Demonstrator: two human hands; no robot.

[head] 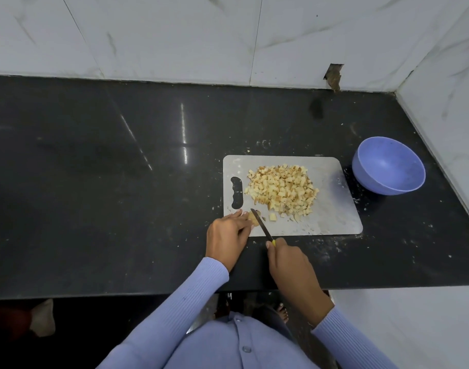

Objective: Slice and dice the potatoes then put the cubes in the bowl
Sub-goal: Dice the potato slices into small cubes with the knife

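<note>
The grey rectangular metal cutting board (332, 206) lies on the black stone bench (108, 182), toward its right end. A heap of pale yellow diced potato cubes (281, 191) occupies the board centre. The left hand (226, 235) presses its fingers (240, 213) onto a small uncut potato piece (252, 217) at the board's near-left corner. The right hand (288, 262) grips the yellow-handled knife (262, 226), blade against that piece. The round blue plastic bowl (388, 166) stands just beside the board's far-right corner, no cubes inside.
</note>
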